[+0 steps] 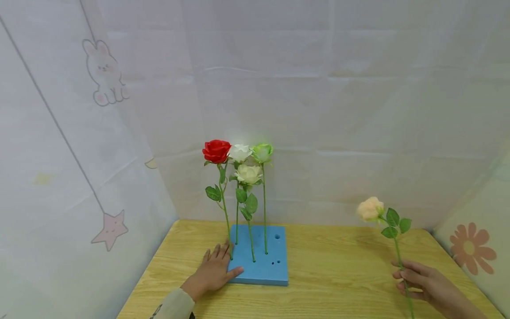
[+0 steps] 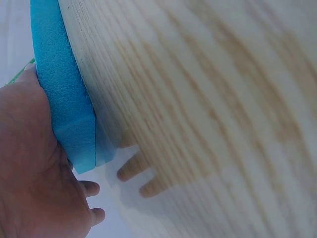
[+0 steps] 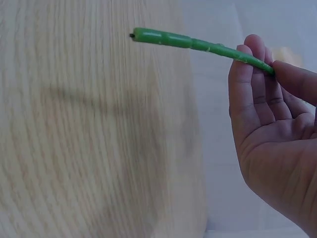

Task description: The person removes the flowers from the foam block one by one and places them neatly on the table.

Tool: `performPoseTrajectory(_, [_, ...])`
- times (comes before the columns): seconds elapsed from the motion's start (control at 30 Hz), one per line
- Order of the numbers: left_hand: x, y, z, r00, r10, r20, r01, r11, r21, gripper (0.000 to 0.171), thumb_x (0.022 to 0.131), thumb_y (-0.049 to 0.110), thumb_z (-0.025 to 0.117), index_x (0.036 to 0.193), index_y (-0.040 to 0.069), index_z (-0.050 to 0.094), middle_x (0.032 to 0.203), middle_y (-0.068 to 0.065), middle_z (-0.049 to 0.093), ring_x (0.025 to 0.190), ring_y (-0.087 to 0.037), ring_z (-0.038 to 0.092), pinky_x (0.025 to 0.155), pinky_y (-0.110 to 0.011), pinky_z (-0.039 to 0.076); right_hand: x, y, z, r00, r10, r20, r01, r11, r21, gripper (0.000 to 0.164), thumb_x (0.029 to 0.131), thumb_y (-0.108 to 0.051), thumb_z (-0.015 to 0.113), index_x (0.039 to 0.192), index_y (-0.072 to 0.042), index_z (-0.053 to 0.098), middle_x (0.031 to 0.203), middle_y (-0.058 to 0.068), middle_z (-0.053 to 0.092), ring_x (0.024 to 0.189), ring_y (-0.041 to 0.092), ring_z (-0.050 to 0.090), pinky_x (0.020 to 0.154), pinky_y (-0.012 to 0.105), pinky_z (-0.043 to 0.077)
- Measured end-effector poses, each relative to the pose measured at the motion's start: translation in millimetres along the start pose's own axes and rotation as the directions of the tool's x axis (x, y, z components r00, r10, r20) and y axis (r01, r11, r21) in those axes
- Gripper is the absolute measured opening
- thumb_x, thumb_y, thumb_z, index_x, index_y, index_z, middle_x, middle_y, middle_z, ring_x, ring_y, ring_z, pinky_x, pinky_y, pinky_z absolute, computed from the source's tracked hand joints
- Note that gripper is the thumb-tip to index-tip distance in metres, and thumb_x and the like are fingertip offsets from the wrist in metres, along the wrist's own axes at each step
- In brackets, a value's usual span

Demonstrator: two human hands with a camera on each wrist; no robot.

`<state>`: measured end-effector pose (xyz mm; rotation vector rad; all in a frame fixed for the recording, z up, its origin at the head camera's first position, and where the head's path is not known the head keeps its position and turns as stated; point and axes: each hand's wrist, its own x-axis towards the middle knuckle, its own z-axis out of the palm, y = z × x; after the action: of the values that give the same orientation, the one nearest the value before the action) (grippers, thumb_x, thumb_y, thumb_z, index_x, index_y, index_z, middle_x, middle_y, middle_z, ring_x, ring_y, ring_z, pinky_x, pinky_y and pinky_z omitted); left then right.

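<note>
At lower right, I see the right hand [image 1: 432, 283] pinch a peach flower [image 1: 371, 209] by its stem [image 1: 397, 249]; lower middle, the left hand [image 1: 212, 272], fingers spread, touches a blue block [image 1: 275, 275].

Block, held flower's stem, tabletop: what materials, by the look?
Block: likely foam, matte; side finely textured in the left wrist view.
Stem: probably plastic, possibly over wire; glossy highlights, dark core at the tip.
Tabletop: wood or wood-look laminate, can't tell which; streaked grain, pale sheen.

Bench [image 1: 338, 270], yellowish with wood grain, is bearing one blue block [image 1: 260, 271]. Block is lying flat, left of bench centre.
</note>
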<state>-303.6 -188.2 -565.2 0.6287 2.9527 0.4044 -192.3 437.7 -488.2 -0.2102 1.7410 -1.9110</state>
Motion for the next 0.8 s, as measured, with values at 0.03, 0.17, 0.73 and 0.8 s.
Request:
performPoseTrajectory(0.03, [0.3,-0.2,0.4,1.000,0.001,-0.002,-0.001,1.000,0.000,0.096,0.096,0.076,0.035,0.163,0.009,0.019,0.169,-0.012,0.013,0.152,-0.045,0.017,0.116,-0.070,0.013,-1,1,-2,1.000,0.008,0.010,-0.008,1.000,0.011,0.038,0.114,-0.017,0.030,0.129,-0.035,0.060,0.123,0.000,0.063,0.110,0.020,0.067,0.097,0.040,0.053])
performPoseTrajectory(0.17, [1.0,-0.6,1.6,1.000,0.000,-0.004,0.000,1.000,-0.006,0.096,0.096,0.077,0.034,0.163,0.010,0.019,0.169,-0.012,0.013,0.152,-0.045,0.017,0.116,-0.071,0.013,-6,7,-11,0.999,0.034,0.034,-0.035,0.999,0.033,0.040,0.114,-0.018,0.028,0.128,-0.037,0.060,0.123,0.000,0.062,0.112,0.021,0.066,0.099,0.040,0.052])
performPoseTrajectory(0.73, [1.2,-2.4,3.4,1.000,0.013,-0.018,-0.013,1.000,-0.001,0.099,0.094,0.080,0.032,0.163,0.010,0.021,0.169,-0.011,0.015,0.152,-0.045,0.018,0.115,-0.072,0.015,-15,31,-48,0.988,0.144,-0.047,-0.143,0.989,0.021,0.041,0.113,-0.022,0.036,0.144,0.001,0.050,0.126,0.003,0.064,0.116,0.025,0.064,0.100,0.048,0.052])
performPoseTrajectory(0.8, [1.1,-2.4,3.8,1.000,0.015,-0.023,-0.015,1.000,0.001,0.099,0.094,0.080,0.031,0.163,0.010,0.022,0.169,-0.012,0.016,0.152,-0.045,0.019,0.115,-0.072,0.015,-17,34,-52,0.987,0.147,-0.063,-0.146,0.989,0.022,0.044,0.113,-0.022,0.038,0.145,0.007,0.046,0.125,0.001,0.065,0.116,0.025,0.065,0.099,0.048,0.052])
